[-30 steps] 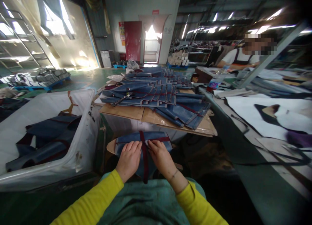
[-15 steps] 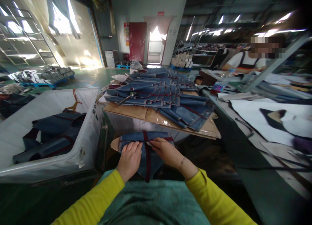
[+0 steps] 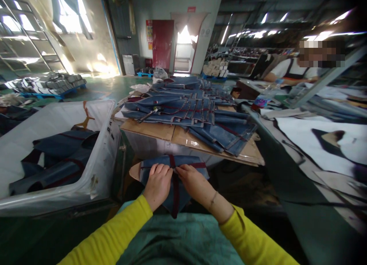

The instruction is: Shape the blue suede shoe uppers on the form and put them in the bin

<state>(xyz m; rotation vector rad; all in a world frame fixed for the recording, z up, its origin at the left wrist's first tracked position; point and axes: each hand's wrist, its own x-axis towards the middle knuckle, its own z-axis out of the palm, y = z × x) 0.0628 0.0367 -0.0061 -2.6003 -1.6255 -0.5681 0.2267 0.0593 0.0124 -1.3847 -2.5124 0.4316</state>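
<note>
A blue sheet-like piece (image 3: 186,160) with dark red strips crossing at its middle is in front of my lap, its lower part hanging to a point. My left hand (image 3: 158,184) presses curled fingers on it, just left of the crossing. From the other side my right hand (image 3: 195,181) pinches the same piece at the crossing, fingertips close to those of the left. What lies under the fingertips is hidden. A tan flap (image 3: 134,171) shows at the piece's left end.
A white bin (image 3: 107,142) with blue pieces stands at left. Ahead, stacked blue pieces (image 3: 172,100) lie on cardboard (image 3: 155,130). On the right is a long table (image 3: 275,154) with white sheets and a bottle (image 3: 261,99); a person (image 3: 286,70) sits beyond it.
My left hand has shifted slightly right, closer to the right hand at the crossing. The right hand stays nearly in place on the piece. The view has tilted a little.
</note>
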